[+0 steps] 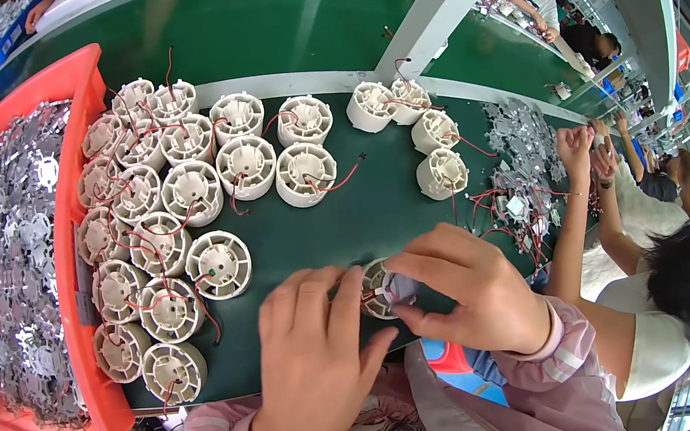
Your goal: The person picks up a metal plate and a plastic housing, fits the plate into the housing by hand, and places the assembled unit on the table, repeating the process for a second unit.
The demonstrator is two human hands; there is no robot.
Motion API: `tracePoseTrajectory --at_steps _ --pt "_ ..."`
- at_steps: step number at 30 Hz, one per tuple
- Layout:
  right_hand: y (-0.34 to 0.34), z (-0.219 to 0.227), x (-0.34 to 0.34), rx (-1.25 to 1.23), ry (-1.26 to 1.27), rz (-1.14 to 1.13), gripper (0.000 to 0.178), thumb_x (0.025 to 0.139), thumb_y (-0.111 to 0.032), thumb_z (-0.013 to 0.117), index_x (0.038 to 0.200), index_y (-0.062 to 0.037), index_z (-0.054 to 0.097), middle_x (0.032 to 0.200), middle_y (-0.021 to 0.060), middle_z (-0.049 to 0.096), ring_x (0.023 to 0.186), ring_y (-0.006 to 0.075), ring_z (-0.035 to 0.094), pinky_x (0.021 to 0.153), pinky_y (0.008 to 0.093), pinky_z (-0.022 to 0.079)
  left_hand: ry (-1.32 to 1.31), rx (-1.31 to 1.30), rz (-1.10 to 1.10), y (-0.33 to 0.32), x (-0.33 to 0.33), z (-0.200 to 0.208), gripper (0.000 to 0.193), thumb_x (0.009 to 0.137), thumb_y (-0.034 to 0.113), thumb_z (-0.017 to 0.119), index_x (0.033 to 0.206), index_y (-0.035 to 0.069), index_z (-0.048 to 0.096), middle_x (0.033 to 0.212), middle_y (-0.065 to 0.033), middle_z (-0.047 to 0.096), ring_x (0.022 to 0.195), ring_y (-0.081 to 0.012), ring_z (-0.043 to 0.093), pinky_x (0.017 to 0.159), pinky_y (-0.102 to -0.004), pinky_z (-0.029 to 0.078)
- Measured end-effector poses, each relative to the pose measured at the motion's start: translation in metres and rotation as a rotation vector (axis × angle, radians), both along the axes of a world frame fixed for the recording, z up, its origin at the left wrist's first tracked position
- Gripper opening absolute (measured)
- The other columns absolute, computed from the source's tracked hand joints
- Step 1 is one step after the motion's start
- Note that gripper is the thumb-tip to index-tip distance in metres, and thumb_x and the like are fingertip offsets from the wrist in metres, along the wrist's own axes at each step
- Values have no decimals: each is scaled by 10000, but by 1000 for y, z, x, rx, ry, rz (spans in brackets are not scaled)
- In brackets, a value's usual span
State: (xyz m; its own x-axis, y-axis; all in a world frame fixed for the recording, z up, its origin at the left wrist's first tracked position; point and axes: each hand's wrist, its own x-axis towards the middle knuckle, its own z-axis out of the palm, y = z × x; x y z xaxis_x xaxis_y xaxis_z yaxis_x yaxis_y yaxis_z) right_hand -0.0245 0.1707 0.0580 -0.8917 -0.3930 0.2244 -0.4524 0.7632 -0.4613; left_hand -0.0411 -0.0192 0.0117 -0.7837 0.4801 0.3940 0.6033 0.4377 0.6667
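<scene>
A white round plastic housing [379, 306] with inner ribs stands at the near middle of the table, partly covered by my fingers. My left hand [315, 345] is around its left and near side, index finger at the rim and thumb in front, steadying it. From the right, my right hand [471, 286] pinches a thin silver-grey plate [401, 288] between thumb and fingers over the housing's right part. Whether the plate touches the inner ribs, I cannot tell. To the left stand several similar housings [220, 265] with red and black wires.
An orange-red bin [105, 340] of silver metal plates [22, 264] stands at the left. More housings [442, 173] form a short row beyond my right hand. Loose plates [520, 136] and wired parts [518, 207] lie at the right, near a co-worker's raised hand [575, 152]. A white post [456, 3] rises behind.
</scene>
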Motion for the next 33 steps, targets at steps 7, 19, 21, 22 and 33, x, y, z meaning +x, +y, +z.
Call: tracePoseTrajectory --at_steps 7,19,21,22,33 --pt "5 -4 -9 -26 -99 61 444 626 -44 800 1037 34 651 938 130 578 752 256 582 623 321 504 -84 89 -21 17 -4 -32 636 636 218 799 1152 -53 546 1050 -154 582 904 -309 556 765 -415 442" --pt "10 6 -17 16 -221 146 454 629 -62 816 1040 38 650 950 144 577 728 241 584 599 321 498 -79 126 -74 12 -6 -36 657 647 244 794 1172 -61 544 1065 -163 607 810 -289 578 692 -380 458" --pt "6 5 -14 17 -214 106 455 622 -51 814 1035 41 648 947 143 577 728 243 584 595 320 497 -69 130 -80 12 -6 -37 660 653 248 789 1178 -66 541 1067 -167 615 786 -277 581 671 -367 460" --pt "4 5 -13 19 -209 87 455 618 -46 813 1032 42 647 946 143 577 728 243 585 594 320 497 -71 130 -80 12 -6 -37 660 653 248 789 1178 -66 541 1067 -167 615 786 -277 581 671 -367 460" --pt "-12 5 -4 85 -215 -43 453 611 -16 802 1033 41 648 939 141 576 752 244 577 605 311 486 -93 100 -80 12 -5 -35 644 667 238 776 1178 -75 539 1083 -180 624 794 -261 593 665 -350 464"
